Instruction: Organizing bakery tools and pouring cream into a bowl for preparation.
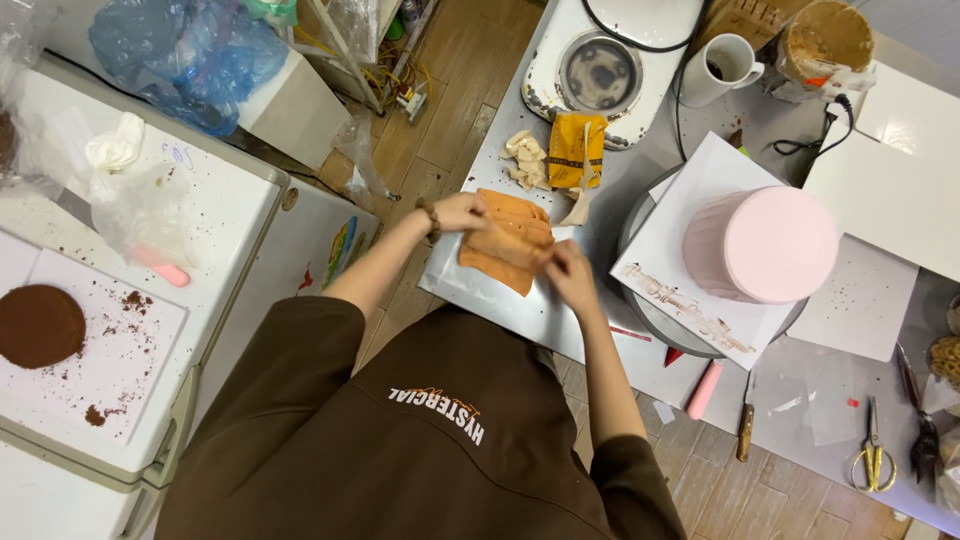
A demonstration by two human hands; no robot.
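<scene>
Together, the left hand (462, 212) and right hand (568, 272) pinch a ridged orange fondant sheet (507, 240) over the grey worktop (520, 305), beside a pink cake (765, 245).

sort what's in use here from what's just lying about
In use: left hand, right hand, orange sheet, foil.
Lying about: pink cake, mug, scissors, knife, brown disc.

Matt orange sheet (508, 240), perhaps fondant, smooth pink cake (765, 245)
</scene>
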